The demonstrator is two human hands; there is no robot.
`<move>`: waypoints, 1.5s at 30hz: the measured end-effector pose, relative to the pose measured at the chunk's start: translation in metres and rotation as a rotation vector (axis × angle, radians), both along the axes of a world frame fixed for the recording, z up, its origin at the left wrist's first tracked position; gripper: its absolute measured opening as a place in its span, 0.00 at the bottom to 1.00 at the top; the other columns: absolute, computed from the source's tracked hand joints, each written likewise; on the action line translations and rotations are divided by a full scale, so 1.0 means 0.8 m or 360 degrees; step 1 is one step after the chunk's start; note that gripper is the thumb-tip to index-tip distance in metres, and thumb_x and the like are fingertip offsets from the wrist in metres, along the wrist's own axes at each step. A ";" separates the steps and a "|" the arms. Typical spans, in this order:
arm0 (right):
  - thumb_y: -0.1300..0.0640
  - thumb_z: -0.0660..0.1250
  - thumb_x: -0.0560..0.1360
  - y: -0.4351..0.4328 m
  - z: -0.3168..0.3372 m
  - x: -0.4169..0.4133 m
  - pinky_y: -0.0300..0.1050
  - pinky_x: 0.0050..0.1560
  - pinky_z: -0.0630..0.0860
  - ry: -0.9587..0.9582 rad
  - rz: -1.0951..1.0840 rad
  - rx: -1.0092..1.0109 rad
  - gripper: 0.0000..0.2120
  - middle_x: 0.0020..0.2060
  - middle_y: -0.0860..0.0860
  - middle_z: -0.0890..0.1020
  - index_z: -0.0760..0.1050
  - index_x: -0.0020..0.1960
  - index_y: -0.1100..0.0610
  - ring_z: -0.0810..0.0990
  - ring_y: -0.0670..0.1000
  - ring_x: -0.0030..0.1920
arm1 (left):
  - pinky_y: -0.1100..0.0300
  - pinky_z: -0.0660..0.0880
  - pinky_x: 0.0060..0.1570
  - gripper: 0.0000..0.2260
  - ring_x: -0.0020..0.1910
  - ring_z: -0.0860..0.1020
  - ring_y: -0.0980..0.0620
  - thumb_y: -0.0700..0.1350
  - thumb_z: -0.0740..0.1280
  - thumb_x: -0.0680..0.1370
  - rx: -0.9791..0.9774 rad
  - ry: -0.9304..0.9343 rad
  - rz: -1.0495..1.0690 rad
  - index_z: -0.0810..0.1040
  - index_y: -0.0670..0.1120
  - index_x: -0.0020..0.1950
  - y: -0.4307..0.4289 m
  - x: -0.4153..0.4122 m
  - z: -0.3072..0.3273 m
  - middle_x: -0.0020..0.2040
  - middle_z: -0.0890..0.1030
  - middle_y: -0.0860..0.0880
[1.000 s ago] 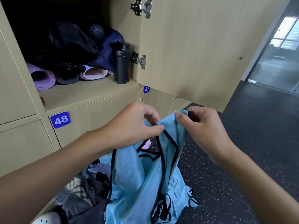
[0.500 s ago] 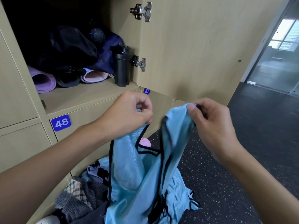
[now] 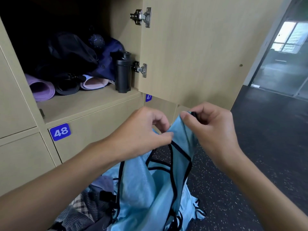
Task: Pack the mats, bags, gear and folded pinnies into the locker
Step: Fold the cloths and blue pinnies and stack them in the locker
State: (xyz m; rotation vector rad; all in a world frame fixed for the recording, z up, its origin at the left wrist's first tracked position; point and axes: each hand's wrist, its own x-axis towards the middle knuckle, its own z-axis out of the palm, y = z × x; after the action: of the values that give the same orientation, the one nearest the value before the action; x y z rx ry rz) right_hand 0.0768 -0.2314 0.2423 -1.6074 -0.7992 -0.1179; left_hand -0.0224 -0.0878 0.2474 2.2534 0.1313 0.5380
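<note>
The left hand (image 3: pixel 141 135) has its fingers curled, thumb and forefinger pinching the top edge of a blue pinny (image 3: pixel 146 189). The right hand (image 3: pixel 213 130) pinches the same edge at a corner, its thumb (image 3: pixel 188 119) pressed on the cloth and the other fingers curled over a bit of black trim. The two pinches sit close together, with a short ridge of cloth between them. From the fingers the pinny hangs down unfolded, its black-edged neck opening just below the left thumb. Its lower end reaches a pile (image 3: pixel 86 209) of clothes under the left forearm, on the dark speckled floor (image 3: pixel 250 164).

Up and left of the left fingers is the open locker (image 3: pixel 86 105), above a label (image 3: pixel 60 132) reading 48. A black bottle (image 3: pixel 123 74) stands upright at its front right corner, the nearest packed thing to the fingers. Farther left lie the rolled mats (image 3: pixel 41 88), purple, dark and pale pink side by side, with dark bags (image 3: pixel 71 54) heaped on them. The door (image 3: pixel 191 52) stands open above the right hand.
</note>
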 end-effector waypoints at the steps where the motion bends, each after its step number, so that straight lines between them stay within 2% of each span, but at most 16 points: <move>1: 0.61 0.73 0.74 -0.001 0.000 0.000 0.32 0.27 0.64 0.0011 0.0012 0.0011 0.10 0.25 0.43 0.75 0.77 0.35 0.58 0.67 0.41 0.26 | 0.57 0.76 0.49 0.05 0.40 0.82 0.54 0.41 0.74 0.72 0.0011 -0.0017 0.0021 0.80 0.48 0.37 0.002 0.000 0.001 0.37 0.84 0.53; 7: 0.59 0.68 0.78 -0.007 0.001 0.006 0.38 0.33 0.68 0.0047 0.0138 -0.0105 0.09 0.31 0.48 0.77 0.79 0.38 0.56 0.71 0.44 0.32 | 0.71 0.71 0.40 0.08 0.34 0.76 0.62 0.36 0.71 0.73 -0.0058 -0.0250 0.0077 0.79 0.46 0.36 0.024 0.000 0.009 0.35 0.82 0.53; 10: 0.59 0.65 0.79 -0.010 0.000 0.006 0.41 0.35 0.69 0.0105 0.0221 -0.0130 0.09 0.31 0.49 0.76 0.78 0.41 0.57 0.70 0.45 0.33 | 0.70 0.71 0.43 0.09 0.37 0.78 0.60 0.33 0.68 0.76 -0.0265 -0.0442 0.0061 0.79 0.45 0.40 0.032 0.003 0.008 0.35 0.82 0.52; 12: 0.56 0.66 0.79 -0.014 0.003 0.002 0.45 0.39 0.70 0.0197 0.0408 -0.0111 0.09 0.34 0.52 0.77 0.79 0.42 0.59 0.72 0.49 0.36 | 0.69 0.70 0.40 0.07 0.36 0.78 0.61 0.34 0.66 0.79 -0.0380 -0.0530 0.0042 0.79 0.45 0.44 0.033 0.006 0.009 0.35 0.81 0.50; 18: 0.54 0.68 0.74 -0.003 0.001 -0.018 0.37 0.41 0.72 0.0349 0.0773 -0.0005 0.07 0.38 0.51 0.79 0.81 0.42 0.57 0.75 0.47 0.40 | 0.71 0.68 0.36 0.07 0.32 0.75 0.62 0.35 0.63 0.82 -0.0533 -0.0692 -0.0092 0.79 0.44 0.50 0.021 0.009 0.015 0.36 0.80 0.49; 22: 0.55 0.70 0.75 0.009 -0.011 -0.013 0.37 0.59 0.74 0.0365 0.0764 -0.0009 0.07 0.53 0.53 0.84 0.81 0.42 0.59 0.77 0.43 0.62 | 0.70 0.70 0.36 0.07 0.31 0.75 0.62 0.33 0.62 0.82 -0.0610 -0.0713 -0.0221 0.78 0.41 0.51 0.010 0.010 0.021 0.36 0.79 0.48; 23: 0.55 0.69 0.75 0.011 -0.013 -0.011 0.42 0.61 0.73 0.0418 0.0791 0.0006 0.09 0.54 0.54 0.84 0.81 0.44 0.61 0.77 0.45 0.62 | 0.69 0.71 0.36 0.07 0.31 0.75 0.61 0.33 0.61 0.82 -0.0647 -0.0708 -0.0251 0.78 0.41 0.51 0.010 0.010 0.021 0.36 0.79 0.48; 26: 0.54 0.68 0.75 0.014 -0.016 -0.009 0.52 0.51 0.69 0.0492 0.0793 0.0052 0.13 0.43 0.58 0.78 0.80 0.46 0.65 0.73 0.54 0.46 | 0.66 0.71 0.37 0.08 0.33 0.73 0.59 0.34 0.63 0.82 -0.0620 -0.0689 -0.0248 0.79 0.45 0.50 0.012 0.013 0.019 0.37 0.81 0.50; 29: 0.58 0.68 0.78 0.014 -0.012 -0.008 0.49 0.45 0.67 0.0410 0.0659 0.0014 0.11 0.38 0.57 0.75 0.79 0.45 0.67 0.70 0.52 0.41 | 0.66 0.71 0.41 0.09 0.37 0.75 0.58 0.34 0.63 0.82 -0.0572 -0.0673 -0.0221 0.80 0.46 0.50 0.016 0.012 0.019 0.39 0.81 0.48; 31: 0.59 0.66 0.78 0.012 -0.007 -0.005 0.47 0.41 0.68 0.0332 0.0502 0.0017 0.09 0.35 0.53 0.76 0.80 0.43 0.62 0.70 0.50 0.38 | 0.63 0.73 0.44 0.10 0.41 0.77 0.55 0.33 0.64 0.81 -0.0459 -0.0615 -0.0193 0.81 0.46 0.50 0.018 0.012 0.020 0.42 0.82 0.43; 35: 0.58 0.68 0.78 0.011 0.010 0.003 0.38 0.37 0.70 0.0138 0.0209 0.0075 0.08 0.32 0.45 0.78 0.82 0.41 0.55 0.72 0.43 0.34 | 0.42 0.73 0.40 0.16 0.40 0.78 0.35 0.34 0.62 0.78 -0.0191 -0.0467 -0.0145 0.83 0.51 0.42 0.022 0.014 0.020 0.45 0.82 0.36; 37: 0.57 0.69 0.78 0.012 0.017 0.005 0.39 0.39 0.71 0.0081 0.0128 0.0096 0.07 0.33 0.45 0.79 0.82 0.42 0.55 0.73 0.43 0.35 | 0.47 0.71 0.34 0.15 0.35 0.76 0.38 0.35 0.61 0.76 -0.0153 -0.0402 -0.0123 0.82 0.50 0.38 0.020 0.016 0.021 0.39 0.81 0.38; 39: 0.57 0.70 0.77 0.011 0.024 0.007 0.39 0.40 0.72 0.0036 0.0061 0.0124 0.06 0.34 0.46 0.80 0.82 0.42 0.55 0.74 0.42 0.36 | 0.62 0.65 0.29 0.14 0.28 0.70 0.53 0.34 0.65 0.77 -0.0230 -0.0352 -0.0091 0.82 0.47 0.36 0.018 0.014 0.026 0.30 0.77 0.47; 41: 0.57 0.70 0.77 0.011 0.030 0.008 0.39 0.40 0.73 0.0019 0.0024 0.0151 0.06 0.35 0.46 0.80 0.82 0.42 0.55 0.74 0.42 0.36 | 0.63 0.64 0.30 0.10 0.30 0.68 0.56 0.46 0.70 0.76 -0.0325 -0.0318 -0.0150 0.82 0.44 0.37 0.017 0.012 0.030 0.30 0.75 0.43; 43: 0.57 0.70 0.77 0.010 0.033 0.009 0.40 0.41 0.74 0.0020 0.0003 0.0176 0.05 0.36 0.49 0.81 0.82 0.43 0.56 0.75 0.43 0.36 | 0.58 0.63 0.33 0.17 0.32 0.68 0.51 0.60 0.73 0.69 -0.0296 -0.0319 -0.0219 0.83 0.46 0.38 0.016 0.010 0.032 0.36 0.77 0.35; 45: 0.58 0.70 0.77 0.011 0.035 0.009 0.38 0.41 0.74 0.0012 -0.0020 0.0191 0.05 0.38 0.50 0.82 0.82 0.43 0.56 0.76 0.42 0.36 | 0.57 0.63 0.31 0.21 0.31 0.68 0.51 0.64 0.74 0.63 -0.0256 -0.0324 -0.0170 0.82 0.47 0.39 0.014 0.013 0.030 0.39 0.80 0.35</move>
State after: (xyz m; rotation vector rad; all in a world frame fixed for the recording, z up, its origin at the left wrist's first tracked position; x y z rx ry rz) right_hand 0.0837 -0.2224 0.2707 -1.4991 -0.7625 -0.1655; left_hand -0.0118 -0.0765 0.2712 2.0243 -0.0477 0.6709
